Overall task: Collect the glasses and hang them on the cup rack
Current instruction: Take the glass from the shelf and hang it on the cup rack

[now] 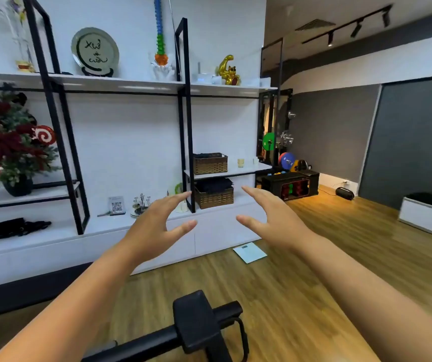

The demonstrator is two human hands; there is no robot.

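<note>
A big white shelf (121, 84) with black bars stands by the wall. On its top board sit a plate (95, 51), a toy spine (160, 35) and a gold cat (229, 71). A small board on the right holds a basket (210, 163) and a yellow glass (240, 163). Another basket (214, 196) sits below it. The long bottom board carries a cup rack (140, 203) and a card (117, 205). On the left stands a pot of red flowers (6, 142). The wood floor (314, 270) has a scale (250, 252) on it.
</note>
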